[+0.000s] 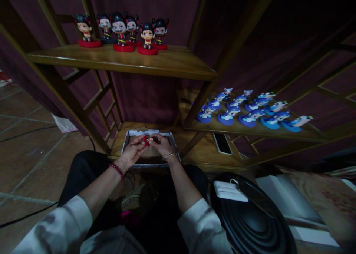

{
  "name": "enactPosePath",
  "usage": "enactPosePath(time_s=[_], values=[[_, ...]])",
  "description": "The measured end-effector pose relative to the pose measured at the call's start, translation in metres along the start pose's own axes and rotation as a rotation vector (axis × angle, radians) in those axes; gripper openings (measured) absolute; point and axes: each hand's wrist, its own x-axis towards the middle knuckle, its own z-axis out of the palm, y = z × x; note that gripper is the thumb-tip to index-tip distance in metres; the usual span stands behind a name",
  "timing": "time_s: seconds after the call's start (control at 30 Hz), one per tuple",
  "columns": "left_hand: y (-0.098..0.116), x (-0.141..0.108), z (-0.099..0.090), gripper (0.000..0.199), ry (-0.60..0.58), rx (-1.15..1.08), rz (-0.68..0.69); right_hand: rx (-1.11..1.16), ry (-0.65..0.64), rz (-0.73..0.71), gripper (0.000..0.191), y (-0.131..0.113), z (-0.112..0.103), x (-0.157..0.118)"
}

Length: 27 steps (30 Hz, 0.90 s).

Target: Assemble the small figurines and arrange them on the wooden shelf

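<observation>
Between my two hands, over an open shallow box on the lower shelf, is a small figurine lying on its side. My left hand pinches the figurine's red round base. At the other end, the fingers of my right hand are closed around its black-haired head. Parts of the figurine are hidden behind my fingers. The inside of the box shows plain brown cardboard below my hands.
Several similar figurines on red bases stand on the upper left shelf. Several blue-purple figurines fill the right shelf. A phone lies on the lower shelf. A white power bank rests on a round black ridged stool.
</observation>
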Motion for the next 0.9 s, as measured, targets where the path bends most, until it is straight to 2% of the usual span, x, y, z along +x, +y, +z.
enactPosePath(time_s=[0.37,0.9], values=[[0.0007,-0.0009,0.0033,0.022,0.064,-0.027,0.012,-0.054,0.007,0.021,0.026,-0.0038,-0.0007,-0.0023],[-0.0016,0.0030,-0.0006,0.021,0.069,0.112,0.006,-0.073,-0.007,0.103,0.027,-0.0030,-0.0011,-0.0040]])
